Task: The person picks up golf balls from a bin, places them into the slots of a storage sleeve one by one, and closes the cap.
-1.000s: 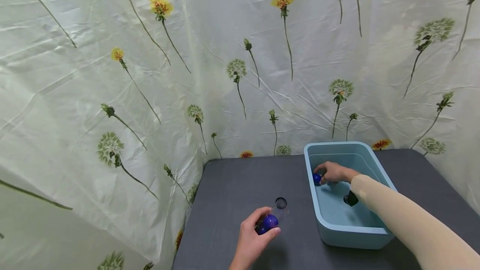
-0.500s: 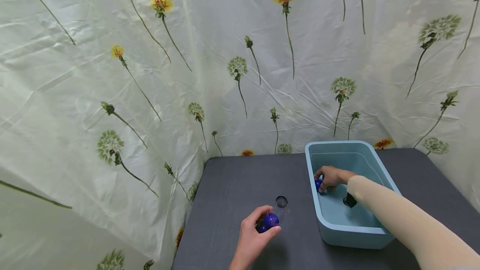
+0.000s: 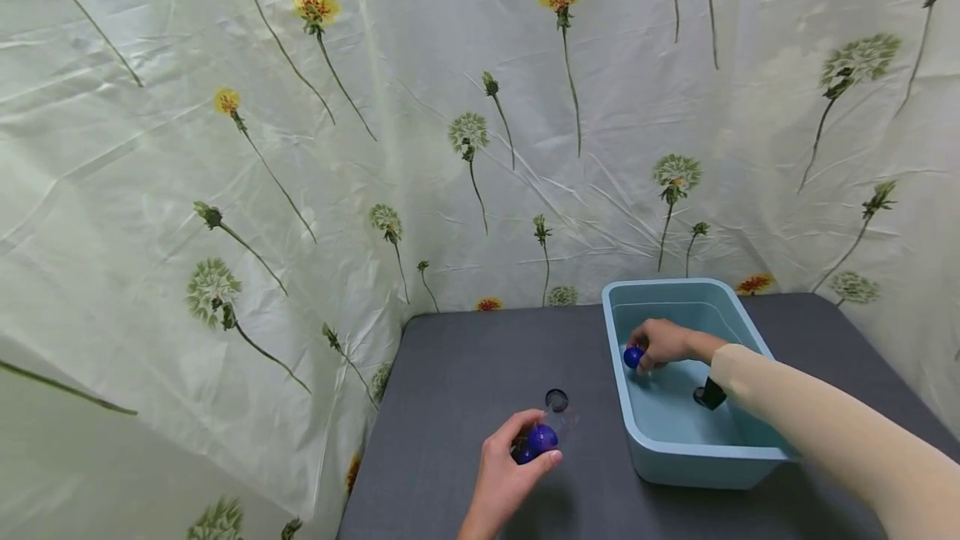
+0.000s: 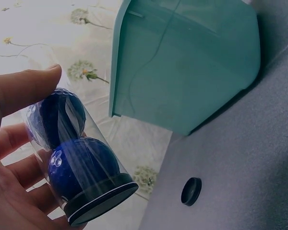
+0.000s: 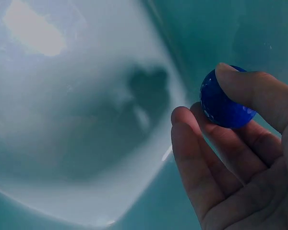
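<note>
My left hand (image 3: pixel 501 473) grips a clear plastic tube (image 4: pixel 81 134) above the table, fingers round one side and thumb on the other. Inside the tube, two blue golf balls (image 4: pixel 81 165) are stacked against its black end cap (image 4: pixel 103 199). My right hand (image 3: pixel 663 342) is down inside the light blue tub (image 3: pixel 708 450), pinching another blue golf ball (image 5: pixel 225 103) between thumb and fingertips. From the head view this ball (image 3: pixel 632 357) shows close to the tub's left wall. The tube's open end is hard to make out.
A loose black cap (image 4: pixel 191 191) lies on the dark grey table (image 3: pixel 465 365), left of the tub. Flower-printed sheeting (image 3: pixel 420 148) hangs behind and along the left side of the table. A black strap (image 3: pixel 709 394) is on my right wrist.
Inside the tub, my right hand dipped slightly toward the near side with the golf ball, then rose; more of the ball shows now. My left hand and the tube have barely moved.
</note>
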Motion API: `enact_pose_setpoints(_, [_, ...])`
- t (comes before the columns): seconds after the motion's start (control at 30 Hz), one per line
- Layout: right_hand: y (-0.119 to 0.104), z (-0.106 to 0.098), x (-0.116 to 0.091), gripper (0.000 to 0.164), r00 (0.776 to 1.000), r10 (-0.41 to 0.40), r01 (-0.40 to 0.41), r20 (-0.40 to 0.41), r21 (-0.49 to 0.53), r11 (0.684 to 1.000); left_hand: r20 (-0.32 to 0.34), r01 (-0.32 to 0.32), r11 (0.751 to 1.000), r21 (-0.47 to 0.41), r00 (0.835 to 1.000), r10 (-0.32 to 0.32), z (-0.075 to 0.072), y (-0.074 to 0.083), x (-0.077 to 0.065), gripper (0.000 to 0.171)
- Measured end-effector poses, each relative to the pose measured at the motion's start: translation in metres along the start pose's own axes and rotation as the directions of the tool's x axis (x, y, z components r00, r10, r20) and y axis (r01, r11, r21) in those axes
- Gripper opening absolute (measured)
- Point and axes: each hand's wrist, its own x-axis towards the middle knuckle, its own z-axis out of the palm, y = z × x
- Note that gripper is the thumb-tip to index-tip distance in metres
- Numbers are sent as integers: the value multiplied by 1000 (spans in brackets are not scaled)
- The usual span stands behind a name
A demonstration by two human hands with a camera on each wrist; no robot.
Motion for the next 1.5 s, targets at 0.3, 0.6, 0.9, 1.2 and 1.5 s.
enact_pose_setpoints(0.3, [-17,-9,-19,41,999,-43,44,-22,17,999,10,34,999,-12,999,-34,-3,4,-1,49])
enact_pose_setpoints(0.6, [-46,-15,-53,42,984,-154,151,-88,-33,988,2,33,999,-15,999,-33,-5,3,-2,50])
enact_pose_setpoints(0.9, [-61,-13,-88,44,973,-215,219,-82,33,975,3,15,1000,-6,1000,-15,-4,4,-2,50])
enact_pose_setpoints(1.2, [-78,2,-116,42,966,-238,249,-101,126,960,3,29,1000,-4,1000,-29,-4,5,-4,48])
enact_pose_setpoints(1.5, [-109,42,-131,39,935,-309,345,-174,247,906,3,41,999,-10,999,-41,-3,10,-7,47])
